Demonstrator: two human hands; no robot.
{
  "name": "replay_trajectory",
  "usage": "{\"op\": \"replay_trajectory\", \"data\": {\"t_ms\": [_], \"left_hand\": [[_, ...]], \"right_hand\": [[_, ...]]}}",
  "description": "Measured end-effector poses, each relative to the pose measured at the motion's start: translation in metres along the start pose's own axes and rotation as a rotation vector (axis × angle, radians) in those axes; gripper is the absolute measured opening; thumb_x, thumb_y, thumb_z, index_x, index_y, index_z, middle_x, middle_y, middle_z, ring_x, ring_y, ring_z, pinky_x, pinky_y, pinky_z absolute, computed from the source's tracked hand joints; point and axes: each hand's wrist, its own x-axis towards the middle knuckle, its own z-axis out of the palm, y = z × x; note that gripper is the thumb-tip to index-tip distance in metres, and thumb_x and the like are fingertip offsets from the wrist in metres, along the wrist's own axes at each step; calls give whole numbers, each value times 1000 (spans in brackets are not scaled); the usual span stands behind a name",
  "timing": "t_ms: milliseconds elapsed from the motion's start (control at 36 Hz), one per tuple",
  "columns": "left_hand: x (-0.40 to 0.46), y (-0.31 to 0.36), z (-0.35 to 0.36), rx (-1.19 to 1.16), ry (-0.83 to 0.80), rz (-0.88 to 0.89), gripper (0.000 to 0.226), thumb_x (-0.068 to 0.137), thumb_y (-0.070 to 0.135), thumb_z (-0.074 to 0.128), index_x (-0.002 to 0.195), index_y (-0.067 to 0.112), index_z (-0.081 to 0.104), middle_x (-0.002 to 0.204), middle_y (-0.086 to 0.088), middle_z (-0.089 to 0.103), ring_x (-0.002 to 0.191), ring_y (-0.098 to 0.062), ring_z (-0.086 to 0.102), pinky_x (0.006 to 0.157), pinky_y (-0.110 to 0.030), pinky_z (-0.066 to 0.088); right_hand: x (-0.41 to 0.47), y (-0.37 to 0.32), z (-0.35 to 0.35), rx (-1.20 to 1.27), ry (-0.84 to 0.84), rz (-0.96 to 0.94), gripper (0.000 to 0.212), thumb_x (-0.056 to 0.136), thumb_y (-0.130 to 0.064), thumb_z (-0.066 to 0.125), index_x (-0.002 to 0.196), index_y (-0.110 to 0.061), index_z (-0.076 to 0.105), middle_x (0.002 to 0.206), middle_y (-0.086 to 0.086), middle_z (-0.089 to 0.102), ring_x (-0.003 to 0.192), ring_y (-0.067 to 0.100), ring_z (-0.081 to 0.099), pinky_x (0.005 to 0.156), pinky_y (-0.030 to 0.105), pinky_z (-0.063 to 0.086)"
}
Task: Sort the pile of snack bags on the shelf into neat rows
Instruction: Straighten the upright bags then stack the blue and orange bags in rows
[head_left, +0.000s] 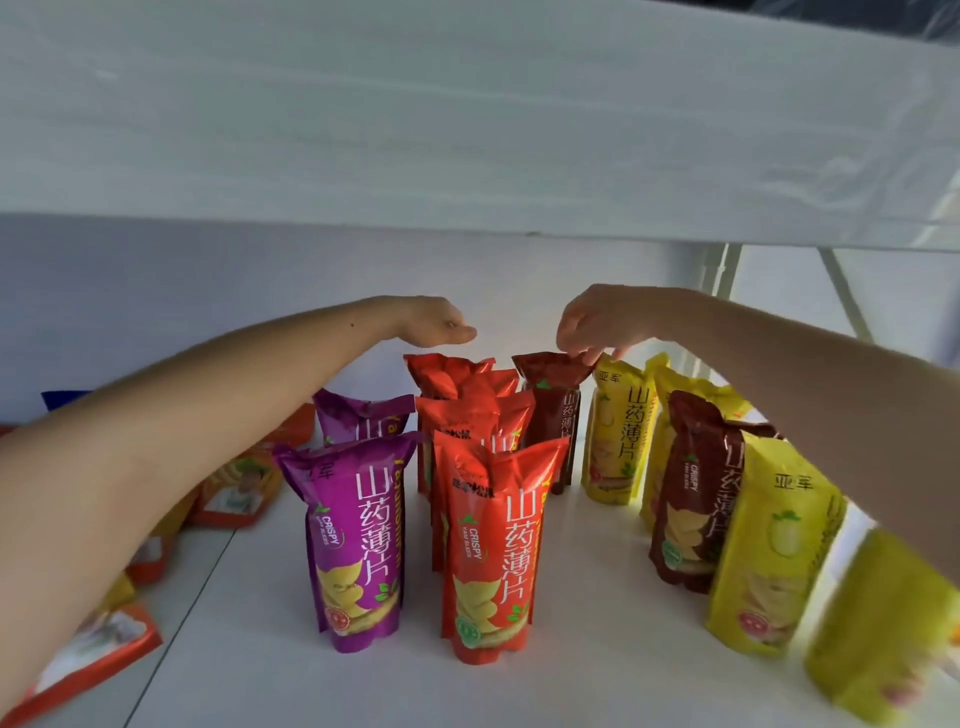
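- Right hand (597, 325) reaches far, fingers pinching the top of the far brown bag (553, 415).
- Left hand (439, 325) hovers above the red bags (488, 545), fingers relaxed, holding nothing.
- Bags read "CRISPY".

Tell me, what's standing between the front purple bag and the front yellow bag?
The front red bag stands between the front purple bag and front yellow bag, seen from the head camera.

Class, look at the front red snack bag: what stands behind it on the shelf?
Behind the front red bag stand more red bags in a row, each mostly covered by the one ahead; only their tops show, so the count is uncertain.
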Motion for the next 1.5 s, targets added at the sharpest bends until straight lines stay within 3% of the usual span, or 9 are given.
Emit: {"op": "replay_trajectory", "data": {"t_ms": [139, 222, 361, 583, 722, 944, 1222, 1361, 1500], "left_hand": [[3, 43, -5, 7, 12, 162, 46, 102, 42, 41, 124, 6, 58, 124, -7, 58, 104, -18, 50, 91, -35, 40], [12, 69, 0, 24, -19, 212, 56, 100, 47, 43, 142, 11, 43, 145, -6, 45, 126, -21, 46, 104, -33, 36], [28, 103, 14, 112, -61, 224, 70, 99, 48, 44, 153, 11, 21, 161, -7, 21, 145, -24, 26, 114, -34, 24], [60, 123, 28, 111, -124, 171, 73, 98, 40, 52, 155, 15, 12, 160, -10, 23, 143, -27, 30, 108, -32, 31], [68, 132, 33, 192, -117, 188, 63, 98, 26, 55, 151, 11, 25, 145, -13, 47, 123, -28, 51, 81, -26, 39], [66, 132, 31, 200, -61, 198, 66, 93, 30, 62, 149, 20, 30, 130, -11, 55, 106, -29, 58, 92, -40, 51], [65, 125, 30, 75, -283, 19, 48, 102, 27, 41, 145, 40, 24, 102, -14, 62, 68, -25, 69, 59, -34, 58], [57, 123, 23, 37, -335, 54, 40, 99, 50, 40, 125, 21, 49, 106, -18, 67, 76, -24, 74, 69, -35, 60], [49, 112, 12, -34, -455, 123, 50, 91, 57, 51, 115, 15, 64, 106, -8, 72, 89, -22, 73, 83, -35, 58]], "right_hand": [[-45, 28, -21, -93, 75, 25, 16, 86, -32, 72, 97, -21, 72, 95, -5, 74, 87, 8, 70, 78, 31, 58], [-72, 40, -24, -169, 106, 61, 26, 82, -39, 74, 100, -19, 73, 90, -12, 70, 91, 10, 65, 93, 29, 46], [-97, 61, -19, -263, 61, 125, 37, 76, -49, 77, 100, -20, 74, 94, -14, 69, 94, 10, 63, 83, 24, 40], [-87, 82, -3, -378, -88, 146, 40, 80, -43, 76, 108, -15, 70, 102, -3, 70, 99, 18, 63, 91, 32, 50], [-76, 93, -1, -389, -92, 96, 31, 80, -36, 76, 101, -13, 72, 94, 4, 74, 91, 21, 69, 86, 34, 54], [-63, 90, 1, -377, -31, -21, 11, 84, -29, 74, 80, -21, 69, 86, -1, 74, 83, 16, 70, 79, 28, 51], [-55, 64, 7, -349, -52, -38, 20, 88, -30, 68, 70, -26, 60, 75, 0, 75, 73, 10, 71, 89, 37, 54], [-58, 56, 10, -321, -67, -49, 19, 89, -44, 63, 79, -27, 64, 82, -4, 75, 79, 10, 69, 89, 37, 53], [-67, 56, 8, -380, -148, -11, 49, 76, -62, 69, 108, -25, 67, 102, -9, 68, 97, 16, 64, 89, 34, 52]]}}
